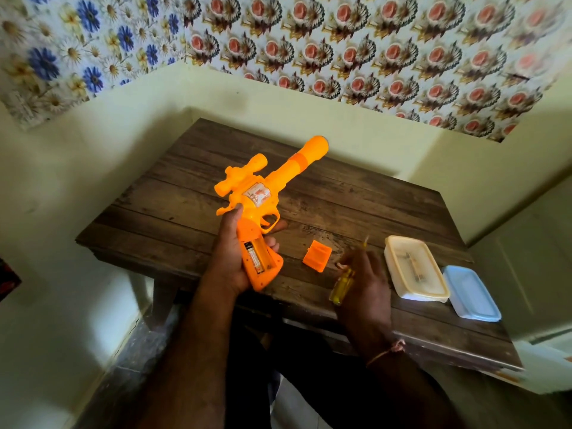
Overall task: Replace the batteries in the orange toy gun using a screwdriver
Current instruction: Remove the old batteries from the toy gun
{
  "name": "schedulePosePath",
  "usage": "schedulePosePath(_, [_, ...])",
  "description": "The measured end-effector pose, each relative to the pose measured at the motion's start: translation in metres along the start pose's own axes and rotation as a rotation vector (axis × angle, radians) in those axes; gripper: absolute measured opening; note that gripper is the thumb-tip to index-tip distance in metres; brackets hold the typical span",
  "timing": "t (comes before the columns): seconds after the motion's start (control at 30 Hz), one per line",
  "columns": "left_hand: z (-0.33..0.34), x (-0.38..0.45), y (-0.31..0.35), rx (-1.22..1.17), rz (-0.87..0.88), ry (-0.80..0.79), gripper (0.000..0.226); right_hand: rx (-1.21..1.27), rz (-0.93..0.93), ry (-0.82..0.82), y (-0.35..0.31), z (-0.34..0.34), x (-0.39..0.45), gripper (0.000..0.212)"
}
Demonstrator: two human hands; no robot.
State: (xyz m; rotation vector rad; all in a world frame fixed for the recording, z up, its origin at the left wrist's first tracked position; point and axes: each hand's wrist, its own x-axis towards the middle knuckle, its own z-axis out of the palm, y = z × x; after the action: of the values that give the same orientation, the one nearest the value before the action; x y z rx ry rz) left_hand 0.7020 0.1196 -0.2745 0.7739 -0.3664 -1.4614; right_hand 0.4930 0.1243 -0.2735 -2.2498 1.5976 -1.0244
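Left hand (227,261) grips the orange toy gun (258,196) by its handle, thumb up near the rear of the body and fingers wrapped around the far side, holding it above the near part of a dark wooden table (356,193). Its long barrel points up and away toward the wall, and a scope-shaped piece sits along the left side of the barrel. A clear round window in the middle of the body shows pale and reddish shapes inside. The trigger and its guard are orange as well. In the handle, the battery compartment (260,257) lies open, and one battery (253,257) with a dark end and a white-and-orange label sits in it; the writing on the label is too small to read.

Right hand (362,274) holds a screwdriver (342,287) with a clear yellow handle, fingers curled around it, its thin shaft pointing up past the fingers. On the table between the two hands lies the small orange compartment cover (317,254). To the right stands a cloudy plastic box (414,269) with small items inside, and just beside it a pale blue lid (472,294).
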Motion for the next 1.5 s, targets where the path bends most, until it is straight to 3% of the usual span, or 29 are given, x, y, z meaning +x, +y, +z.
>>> schedulePosePath(0.13, [0.001,-0.001,0.001,0.008,0.017,-0.020,0.059,-0.039,0.099,-0.067,0.028,-0.001,0.000,0.034])
schedulePosePath(0.33, [0.000,-0.004,0.001,0.011,0.024,-0.040,0.056,-0.093,0.135,-0.141,0.032,0.000,0.002,0.034])
schedulePosePath(0.47, [0.002,-0.006,0.001,0.027,0.034,-0.047,0.056,-0.091,0.085,-0.068,0.019,-0.006,0.005,0.025])
schedulePosePath(0.6, [0.001,-0.003,-0.001,0.042,0.023,-0.033,0.061,0.183,-0.065,-0.035,-0.025,-0.015,0.010,0.031])
schedulePosePath(0.7, [0.001,-0.001,-0.003,0.035,0.000,-0.045,0.065,0.557,-0.075,-0.148,-0.060,-0.014,0.008,0.020])
schedulePosePath(0.8, [-0.001,-0.001,-0.006,-0.012,-0.045,-0.083,0.069,0.708,-0.073,-0.248,-0.072,-0.002,0.010,0.009])
schedulePosePath(1.17, [0.002,0.001,-0.004,0.060,-0.076,-0.060,0.075,0.807,0.147,-0.260,-0.080,0.011,0.018,0.027])
schedulePosePath(1.3, [0.000,0.002,-0.005,0.042,-0.094,-0.068,0.081,0.734,0.126,-0.268,-0.080,0.015,0.021,0.024])
schedulePosePath(1.5, [-0.003,0.004,-0.006,0.060,-0.060,-0.082,0.067,0.705,0.089,-0.293,-0.080,0.018,0.026,0.026])
